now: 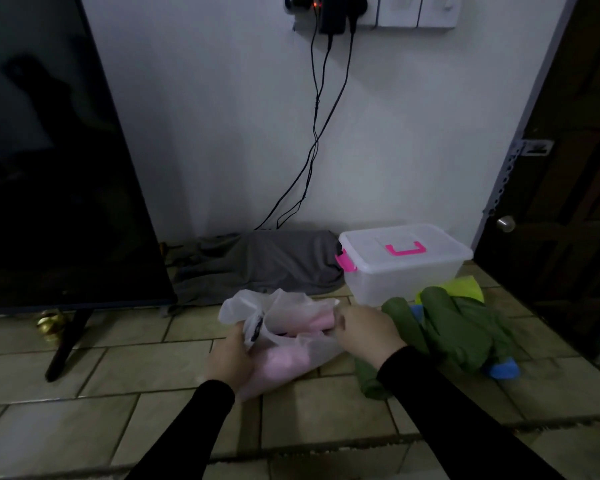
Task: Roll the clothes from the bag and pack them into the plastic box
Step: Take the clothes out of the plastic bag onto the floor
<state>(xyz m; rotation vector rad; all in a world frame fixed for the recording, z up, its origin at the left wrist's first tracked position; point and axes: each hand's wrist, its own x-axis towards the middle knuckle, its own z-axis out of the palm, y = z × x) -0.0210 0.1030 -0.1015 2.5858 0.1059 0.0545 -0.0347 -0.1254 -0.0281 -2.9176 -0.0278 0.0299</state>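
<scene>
A translucent white plastic bag (284, 313) lies on the tiled floor with pink cloth (288, 358) showing through it. My left hand (227, 358) grips the bag's left edge near its mouth. My right hand (364, 332) holds the bag's right side, fingers curled into it. To the right lies a heap of green clothes (454, 323) with blue parts (504, 368) and a yellow-green piece (465, 285). Behind them stands the clear plastic box (402, 271), its lid shut, with a pink handle (405, 249) and a pink latch (345, 261).
A grey cloth bundle (267, 261) lies against the wall. A dark TV (49, 168) on a black stand leg (66, 344) fills the left, with a gold object (51, 323) beside the leg. Black cables (316, 133) hang from wall sockets. A dark wooden door (568, 168) stands at the right.
</scene>
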